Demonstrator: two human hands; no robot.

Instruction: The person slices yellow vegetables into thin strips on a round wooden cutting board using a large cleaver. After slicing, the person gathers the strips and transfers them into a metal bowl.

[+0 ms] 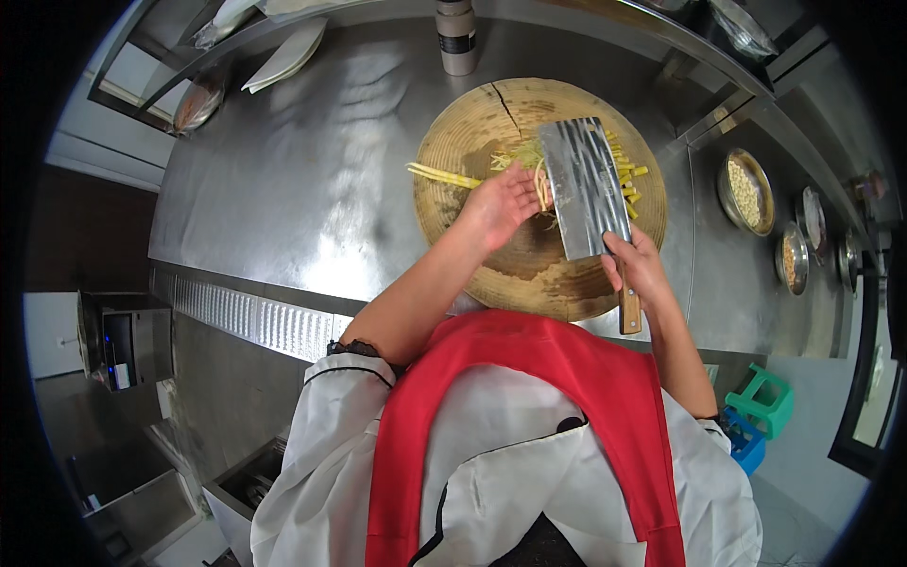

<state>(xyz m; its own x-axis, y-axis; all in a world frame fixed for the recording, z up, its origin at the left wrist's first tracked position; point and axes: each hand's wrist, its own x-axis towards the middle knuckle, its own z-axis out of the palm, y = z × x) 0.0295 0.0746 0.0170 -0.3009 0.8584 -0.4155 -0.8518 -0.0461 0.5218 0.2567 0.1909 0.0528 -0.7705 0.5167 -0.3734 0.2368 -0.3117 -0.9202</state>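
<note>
My right hand [638, 259] grips a Chinese cleaver [584, 188] near the top of its wooden handle, with the thumb on the wide steel blade. The blade is over a round wooden chopping block [545, 290]. Beside the blade's left edge, my left hand [506, 198] has curved fingers around a few thin, pale vegetable strips [541, 186]; the blade partly hides the fingertips. Shredded vegetable [521, 152] lies behind that hand. Cut yellow-green stalk pieces [627, 173] show to the right of the blade. Two long stalks [443, 176] stick out past the block's left side.
The block stands on a stainless steel counter [283, 184]. A grey bottle [455, 39] stands behind it, and white plates [290, 57] are at the back left. Metal bowls [744, 191] of food sit at the right. A metal shelf [698, 42] runs above the back edge.
</note>
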